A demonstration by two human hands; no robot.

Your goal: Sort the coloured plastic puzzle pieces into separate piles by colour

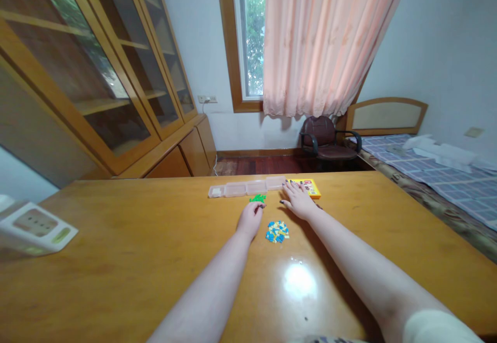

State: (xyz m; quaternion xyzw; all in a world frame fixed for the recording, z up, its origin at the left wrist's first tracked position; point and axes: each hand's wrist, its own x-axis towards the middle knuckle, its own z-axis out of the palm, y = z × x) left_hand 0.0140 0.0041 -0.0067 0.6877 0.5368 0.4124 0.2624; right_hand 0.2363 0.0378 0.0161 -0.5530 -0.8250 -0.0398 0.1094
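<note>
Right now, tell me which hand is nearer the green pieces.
Left: the left hand is at the near edge of the green pieces; the right hand is to their right, by the yellow box.

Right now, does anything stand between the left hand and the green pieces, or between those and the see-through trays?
Nothing visible does: the left hand is at the near edge of the green pieces, with the see-through trays just beyond.

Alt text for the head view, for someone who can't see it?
A person's left hand is at a small green pile on a wooden table; the spread right hand is by a yellow box. Clear trays lie beyond, a blue-and-yellow pile nearer.
</note>
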